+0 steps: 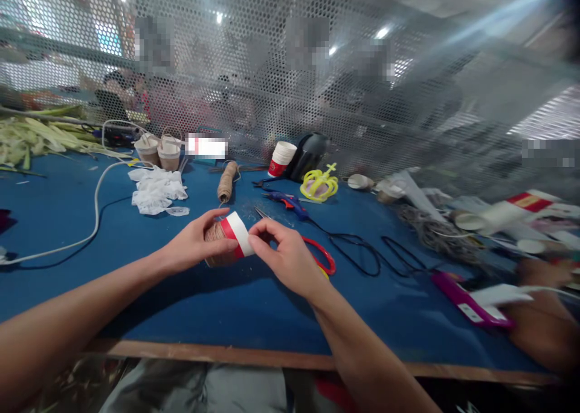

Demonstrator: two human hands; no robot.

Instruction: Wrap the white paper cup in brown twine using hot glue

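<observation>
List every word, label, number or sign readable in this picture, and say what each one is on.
No text here can be read.
Paper cup held in the left hand and right hand: red band, no legible print.
Stacked paper cups: red mark, too blurred.
Red-and-white packet: yellowish print, too blurred.
Purple case: white label, too small.
White patch at the mesh: pixelated.

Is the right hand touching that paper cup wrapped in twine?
Touching. The head view shows the right hand pinching the rim of the paper cup, while the left hand grips its twine-wrapped side.
</observation>
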